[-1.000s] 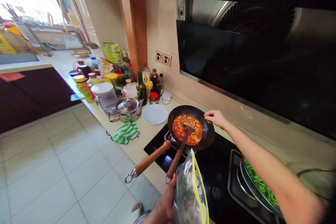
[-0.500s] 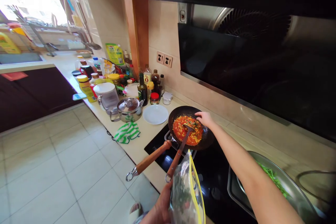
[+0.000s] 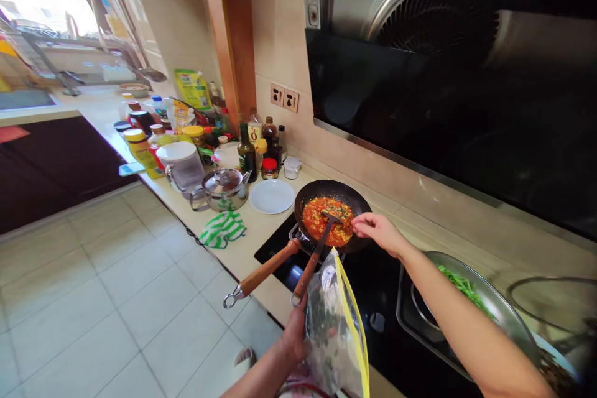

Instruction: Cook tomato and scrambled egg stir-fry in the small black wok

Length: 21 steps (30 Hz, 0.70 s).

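My left hand (image 3: 295,331) is closed on a clear zip bag (image 3: 329,329) with a yellow zip edge. Dark green bits show through its plastic. Just above that hand ends the wooden handle of a spatula (image 3: 310,270), whose blade lies in the food; whether the hand touches the handle I cannot tell. My right hand (image 3: 380,233) hovers at the right rim of the black wok (image 3: 357,196), fingertips pinched together; anything between them is too small to make out. Red and yellow cooked food (image 3: 321,217), like tomato and egg, covers the wok's bottom.
Left of the wok are a white plate (image 3: 272,197), a green-striped cloth (image 3: 222,229), a steel kettle (image 3: 224,188) and several bottles. The wok's wooden handle (image 3: 265,267) juts over the counter edge. A second pan (image 3: 506,323) with green vegetables stands at the right.
My right hand has drawn back from above the food toward the wok's right rim, fingers now pinched. The view has shifted slightly. My left hand still holds the bag.
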Available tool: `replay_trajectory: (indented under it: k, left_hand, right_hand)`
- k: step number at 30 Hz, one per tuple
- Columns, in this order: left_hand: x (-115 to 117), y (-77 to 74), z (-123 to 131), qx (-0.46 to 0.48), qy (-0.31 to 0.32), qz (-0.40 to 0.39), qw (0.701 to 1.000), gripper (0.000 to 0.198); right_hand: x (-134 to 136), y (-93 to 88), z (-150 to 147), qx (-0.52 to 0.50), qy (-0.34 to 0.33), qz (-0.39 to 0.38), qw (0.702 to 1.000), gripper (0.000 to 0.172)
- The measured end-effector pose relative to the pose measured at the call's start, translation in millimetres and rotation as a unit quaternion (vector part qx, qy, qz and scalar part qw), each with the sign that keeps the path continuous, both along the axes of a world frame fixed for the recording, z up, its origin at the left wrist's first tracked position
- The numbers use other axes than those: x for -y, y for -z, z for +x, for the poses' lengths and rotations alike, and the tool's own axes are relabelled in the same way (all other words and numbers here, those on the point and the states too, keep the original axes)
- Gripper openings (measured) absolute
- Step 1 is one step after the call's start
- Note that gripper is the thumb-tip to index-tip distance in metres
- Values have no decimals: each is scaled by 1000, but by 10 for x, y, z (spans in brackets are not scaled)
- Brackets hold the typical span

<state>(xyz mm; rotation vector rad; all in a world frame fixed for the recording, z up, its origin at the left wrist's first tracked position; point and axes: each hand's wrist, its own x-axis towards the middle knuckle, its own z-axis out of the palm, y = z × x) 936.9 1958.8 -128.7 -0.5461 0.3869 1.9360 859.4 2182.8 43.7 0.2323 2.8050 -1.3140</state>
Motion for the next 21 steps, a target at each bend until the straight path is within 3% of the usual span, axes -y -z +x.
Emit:
replay_trajectory:
  k: [4,7,10,14,17,21]
  left_hand:
    - [-116,-44,0,2,10,-14,1000,71]
    - [-172,-143,43,-16,31,-43,998,72]
    - [-201,-221,74,-17,61,-56,996,74]
    - [-257,-265,77,-23,56,-41,997,73]
    - [-340,-322,98,-23,31,-20,999,68]
    - [-459,-510,192,-62,53,14,997,68]
  right_hand:
    - [268,-70,662,119,-55,-134,982,23]
    - [381,-20,977,166,-57,-93,980,9]
    - [351,8,1134,162,-9,-70,984,12]
    - [227,-1,1286,173,80,-156,969,14]
    - [203,17,1400,223,26,-163,961,16]
    - [326,97,1426,202,-47,-84,975,36]
